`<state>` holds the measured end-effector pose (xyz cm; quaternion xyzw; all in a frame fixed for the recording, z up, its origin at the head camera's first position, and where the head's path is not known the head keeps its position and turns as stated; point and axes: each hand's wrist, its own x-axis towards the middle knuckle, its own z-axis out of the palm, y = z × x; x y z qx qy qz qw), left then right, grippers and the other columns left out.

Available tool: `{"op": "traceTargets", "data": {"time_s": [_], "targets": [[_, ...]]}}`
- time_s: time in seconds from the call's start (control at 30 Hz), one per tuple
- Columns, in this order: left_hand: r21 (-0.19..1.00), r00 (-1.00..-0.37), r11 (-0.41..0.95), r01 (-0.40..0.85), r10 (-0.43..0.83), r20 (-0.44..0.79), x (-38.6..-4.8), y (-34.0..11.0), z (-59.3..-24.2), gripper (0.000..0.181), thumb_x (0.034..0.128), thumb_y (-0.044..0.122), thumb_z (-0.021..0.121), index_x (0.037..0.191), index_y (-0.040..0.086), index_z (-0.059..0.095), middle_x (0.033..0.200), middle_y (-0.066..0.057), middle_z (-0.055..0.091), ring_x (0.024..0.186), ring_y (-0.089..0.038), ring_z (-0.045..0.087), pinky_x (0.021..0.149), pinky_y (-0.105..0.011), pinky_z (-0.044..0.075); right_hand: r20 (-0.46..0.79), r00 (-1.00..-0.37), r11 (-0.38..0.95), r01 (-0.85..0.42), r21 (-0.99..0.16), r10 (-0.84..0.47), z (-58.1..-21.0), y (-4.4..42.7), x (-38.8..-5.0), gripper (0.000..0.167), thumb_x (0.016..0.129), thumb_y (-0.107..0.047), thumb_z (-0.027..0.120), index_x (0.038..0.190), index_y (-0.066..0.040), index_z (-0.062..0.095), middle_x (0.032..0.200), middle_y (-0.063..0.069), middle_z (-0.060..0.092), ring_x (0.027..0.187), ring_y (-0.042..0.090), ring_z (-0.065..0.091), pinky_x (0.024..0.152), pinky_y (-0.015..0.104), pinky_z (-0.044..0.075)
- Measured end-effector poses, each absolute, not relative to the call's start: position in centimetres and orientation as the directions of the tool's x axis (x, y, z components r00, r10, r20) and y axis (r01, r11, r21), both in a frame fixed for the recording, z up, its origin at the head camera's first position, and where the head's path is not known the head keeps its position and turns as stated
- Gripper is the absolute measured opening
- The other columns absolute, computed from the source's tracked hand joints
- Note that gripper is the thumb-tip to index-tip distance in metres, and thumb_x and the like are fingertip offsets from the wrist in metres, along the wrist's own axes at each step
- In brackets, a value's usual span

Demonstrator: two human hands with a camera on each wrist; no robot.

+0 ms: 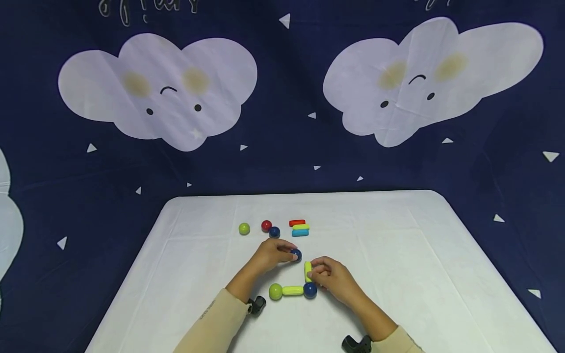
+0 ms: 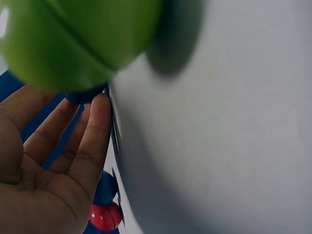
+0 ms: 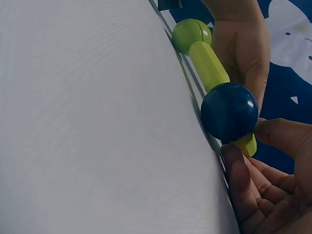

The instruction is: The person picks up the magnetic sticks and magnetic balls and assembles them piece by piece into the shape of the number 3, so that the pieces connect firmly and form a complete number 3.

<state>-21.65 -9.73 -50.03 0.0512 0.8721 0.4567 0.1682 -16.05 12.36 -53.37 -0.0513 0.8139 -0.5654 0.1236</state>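
Observation:
In the head view my left hand (image 1: 272, 254) pinches a blue ball (image 1: 296, 254) between thumb and fingers, a little above the table. My right hand (image 1: 336, 279) grips a yellow-green rod (image 1: 308, 270) by its side. That rod meets a second blue ball (image 1: 310, 290) at the corner of an L shape. From this corner another yellow-green rod (image 1: 293, 290) runs left to a green ball (image 1: 275, 291). The right wrist view shows the corner ball (image 3: 229, 112) close to my right thumb. In the left wrist view the green ball (image 2: 78, 39) mostly hides the pinched ball.
Behind my left hand lie a loose green ball (image 1: 244, 228), a red ball (image 1: 267, 226) and another blue ball (image 1: 274, 232). Right of them are a red rod (image 1: 297, 223), a yellow-green rod (image 1: 301, 227) and a blue rod (image 1: 300, 233). All rest on the white table (image 1: 375, 235).

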Motion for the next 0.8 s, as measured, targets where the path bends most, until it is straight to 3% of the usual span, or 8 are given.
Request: {"op": "traceTargets", "data": {"time_s": [0.8], "targets": [[0.82, -0.921, 0.57, -0.051, 0.29, -0.259, -21.5, -7.4, -50.0, 0.024, 0.0865, 0.025, 0.08, 0.109, 0.019, 0.078, 0.096, 0.0, 0.072, 0.087, -0.015, 0.06, 0.076, -0.03, 0.05, -0.141, -0.967, 0.385, 0.049, -0.921, -0.214, -53.1, 12.2, -15.9, 0.031, 0.09, -0.021, 0.076, 0.114, -0.004, 0.067, 0.089, 0.001, 0.073, 0.071, 0.012, 0.062, 0.058, 0.023, 0.051]]}}
